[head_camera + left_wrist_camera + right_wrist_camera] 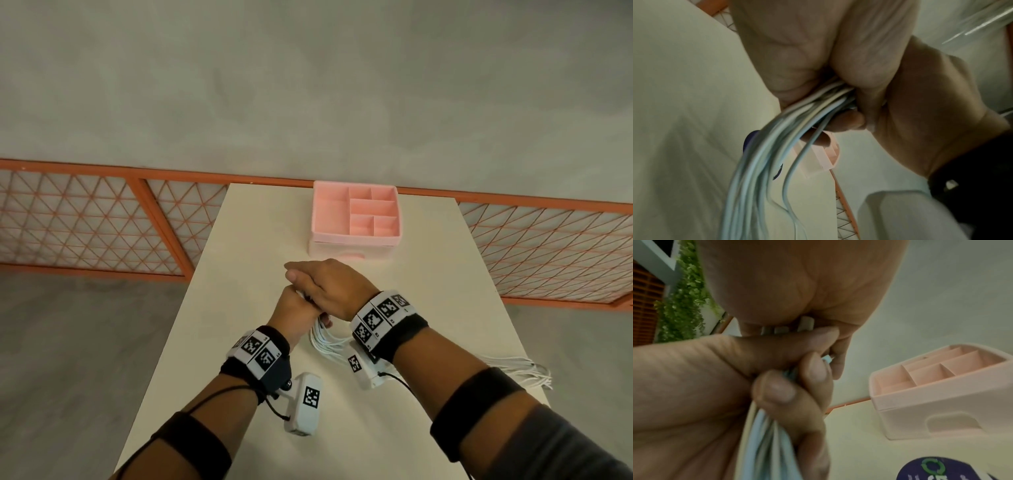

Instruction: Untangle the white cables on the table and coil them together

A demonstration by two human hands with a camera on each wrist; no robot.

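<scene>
A bundle of several white cables (325,342) hangs from both hands down onto the cream table (253,240). It runs on behind my right forearm to loose ends (527,371) near the table's right edge. My left hand (291,303) is curled in a fist round the bundle (777,146). My right hand (330,284) wraps over the top of the left fist and grips the same cables (764,443). In the right wrist view, a few plug ends (805,323) poke out between my right palm and the left hand's fingers (774,391).
A pink compartment organizer (356,238) with a drawer stands at the table's far edge, just beyond my hands. An orange lattice railing (102,222) runs behind the table. A dark blue round mark (937,470) lies on the tabletop under the hands.
</scene>
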